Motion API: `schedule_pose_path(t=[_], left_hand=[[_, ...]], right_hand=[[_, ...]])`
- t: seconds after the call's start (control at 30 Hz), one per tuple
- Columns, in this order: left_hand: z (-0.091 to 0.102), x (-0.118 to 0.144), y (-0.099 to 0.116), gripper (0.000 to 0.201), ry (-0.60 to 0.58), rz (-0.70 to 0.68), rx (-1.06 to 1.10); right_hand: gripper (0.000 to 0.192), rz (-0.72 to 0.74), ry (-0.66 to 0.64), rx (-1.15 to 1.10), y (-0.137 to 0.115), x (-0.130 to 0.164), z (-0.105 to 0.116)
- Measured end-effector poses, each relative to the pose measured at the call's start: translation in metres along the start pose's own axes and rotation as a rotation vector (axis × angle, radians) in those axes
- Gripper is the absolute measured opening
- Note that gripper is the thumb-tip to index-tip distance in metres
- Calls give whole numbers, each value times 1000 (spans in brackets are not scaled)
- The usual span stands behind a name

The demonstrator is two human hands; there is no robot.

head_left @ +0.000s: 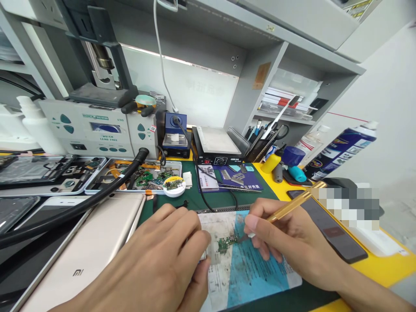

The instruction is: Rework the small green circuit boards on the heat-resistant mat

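— What is each of the hands doing from where you stand?

— The left hand (162, 255) lies flat, fingers spread wide, pressing the edge of the stained work plate (260, 271), I'd say to keep it from sliding. It grips nothing.

— And the other?

— The right hand (292, 242) is closed pen-style round a brass-handled tool (292, 206), tip down on the small green circuit board (224, 245). The board sits between the two hands, just beside the left fingertips, close enough to be steadied.

— What's around them?

— A gold phone back (87, 251) lies left of the left hand, with a black hose (97, 195) across it. A dark phone (331, 229) lies just beyond the right wrist on the desk (386, 264), and a parts tray (143, 177) sits behind the left hand, within reach.
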State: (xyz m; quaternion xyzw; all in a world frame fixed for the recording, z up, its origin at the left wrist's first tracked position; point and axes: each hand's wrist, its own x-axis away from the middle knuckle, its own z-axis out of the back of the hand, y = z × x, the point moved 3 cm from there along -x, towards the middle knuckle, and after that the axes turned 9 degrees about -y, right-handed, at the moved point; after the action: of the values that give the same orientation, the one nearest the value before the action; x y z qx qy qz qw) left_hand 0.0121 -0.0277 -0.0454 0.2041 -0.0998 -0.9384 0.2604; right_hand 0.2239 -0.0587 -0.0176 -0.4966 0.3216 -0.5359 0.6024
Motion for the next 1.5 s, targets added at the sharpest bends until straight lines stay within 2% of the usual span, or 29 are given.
schedule_pose_path(t=[0.13,0.3,0.67,0.8,1.0,1.5], left_hand=[[-1,1,0,8,5,-5,17],[-1,3,0,6,-14,5,39],[0,4,2,9,1,-8,9],[1,1,3,12,21,4,-11],[1,1,0,12,39,-64,13],[3,2,4,15,84,-108,-24]], right_hand=[[33,1,-8,-24,-1,2,-1],[33,-12,-80,-42,-1,2,-4],[28,-21,-143,27,7,6,-6],[29,-35,-145,50,11,6,-7],[26,-43,-144,62,10,4,-10],[25,13,-120,203,8,3,-10]])
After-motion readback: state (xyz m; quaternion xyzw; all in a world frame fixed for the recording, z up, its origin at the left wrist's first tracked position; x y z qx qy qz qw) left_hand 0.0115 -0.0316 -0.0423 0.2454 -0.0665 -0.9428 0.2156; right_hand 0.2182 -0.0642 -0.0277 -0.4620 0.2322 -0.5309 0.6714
